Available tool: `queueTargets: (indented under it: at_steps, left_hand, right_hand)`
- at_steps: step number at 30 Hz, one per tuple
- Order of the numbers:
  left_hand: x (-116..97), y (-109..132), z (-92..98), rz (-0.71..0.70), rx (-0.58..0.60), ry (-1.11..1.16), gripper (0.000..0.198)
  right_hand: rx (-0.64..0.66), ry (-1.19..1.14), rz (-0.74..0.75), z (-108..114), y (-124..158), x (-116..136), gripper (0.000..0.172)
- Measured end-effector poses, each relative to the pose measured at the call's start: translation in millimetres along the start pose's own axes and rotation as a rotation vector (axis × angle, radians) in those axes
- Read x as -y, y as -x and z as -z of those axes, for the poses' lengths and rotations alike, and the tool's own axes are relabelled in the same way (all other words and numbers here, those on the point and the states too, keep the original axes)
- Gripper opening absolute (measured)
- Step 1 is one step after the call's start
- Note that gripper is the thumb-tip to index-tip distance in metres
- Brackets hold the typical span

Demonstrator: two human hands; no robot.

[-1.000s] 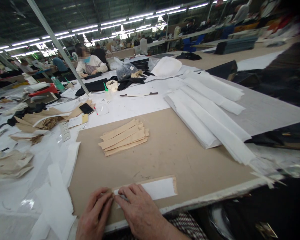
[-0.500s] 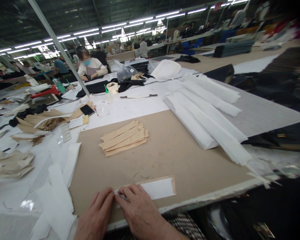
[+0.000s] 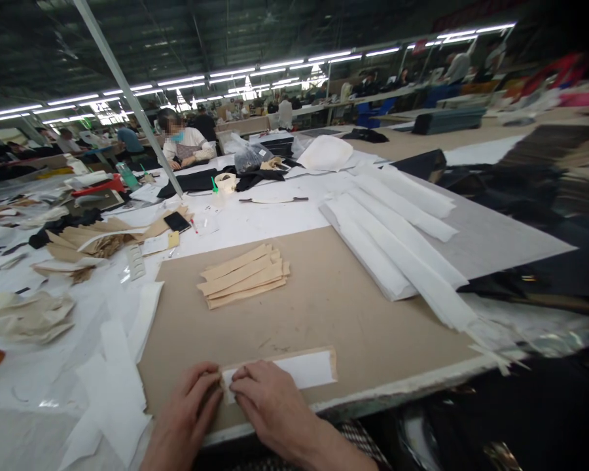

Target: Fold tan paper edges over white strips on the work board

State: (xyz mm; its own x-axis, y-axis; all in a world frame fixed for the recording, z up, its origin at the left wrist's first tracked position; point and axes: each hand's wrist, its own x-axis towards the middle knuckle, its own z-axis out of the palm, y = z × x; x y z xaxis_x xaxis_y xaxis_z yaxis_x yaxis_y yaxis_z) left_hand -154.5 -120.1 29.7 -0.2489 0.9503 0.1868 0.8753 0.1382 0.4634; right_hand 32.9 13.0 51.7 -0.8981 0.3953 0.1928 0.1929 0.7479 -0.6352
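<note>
A white strip (image 3: 310,370) lies on a slightly larger beige fabric strip (image 3: 333,361) near the table's front edge. My left hand (image 3: 189,405) is at the left end of these layers, its thumb and fingers closed on the beige end. Just right of it, my right hand (image 3: 269,398) has its fingers bent and pressed together on the white strip. Between the hands a short stretch of the white strip shows. The fingertips of both hands are partly hidden. Farther back, a stack of beige fabric strips (image 3: 245,278) rests on the brown board (image 3: 324,294).
Long white strips (image 3: 392,229) lie at the right, some reaching the table edge. White pieces (image 3: 112,373) and beige bundles (image 3: 93,242) cover the left side. A dark phone (image 3: 177,222) lies beyond the board, near a slanted metal pole (image 3: 132,104). A masked person (image 3: 189,147) sits across the table.
My hands have moved slightly apart at the strip's left end, showing more of the white strip between them. The whole view has shifted slightly.
</note>
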Motion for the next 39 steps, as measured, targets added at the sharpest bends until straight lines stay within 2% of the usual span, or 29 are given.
queueTargets:
  at_steps: [2,4,6,9,14,19,25,32,39]
  left_hand:
    - [-3.3,-1.8,2.5,0.205,-0.031,0.21,0.021]
    - [-4.2,-2.0,3.4,0.327,-0.072,0.315,0.027]
    - [-3.0,-0.4,3.2,0.376,-0.087,0.348,0.038]
    - [-0.4,2.0,2.6,0.429,-0.067,0.414,0.051]
    - [-4.6,-3.9,1.0,0.412,0.012,0.68,0.068]
    - [-9.1,-14.9,-1.7,0.403,0.135,0.926,0.06]
    - [-6.3,-15.4,1.7,0.481,0.188,1.125,0.066]
    - [-18.0,-17.7,9.8,0.554,0.161,1.171,0.061]
    - [-15.6,-19.3,5.0,0.563,0.117,1.15,0.059]
  right_hand:
    - [0.013,0.035,-0.057,11.2,-4.3,1.9,0.017]
    - [0.06,0.128,-0.117,20.5,-11.1,3.9,0.028]
    - [0.137,0.203,-0.146,26.0,-19.7,5.2,0.039]
    - [0.226,0.21,-0.143,28.4,-32.6,5.4,0.046]
    - [0.298,0.164,-0.117,32.5,-42.7,6.3,0.04]
    - [0.332,0.095,-0.147,39.9,-39.4,4.7,0.034]
    - [0.367,0.019,-0.209,43.6,-38.0,-2.4,0.025]
    - [0.363,-0.006,-0.242,40.0,-43.7,-5.0,0.025]
    - [0.346,-0.088,-0.216,48.0,-40.7,-6.3,0.026]
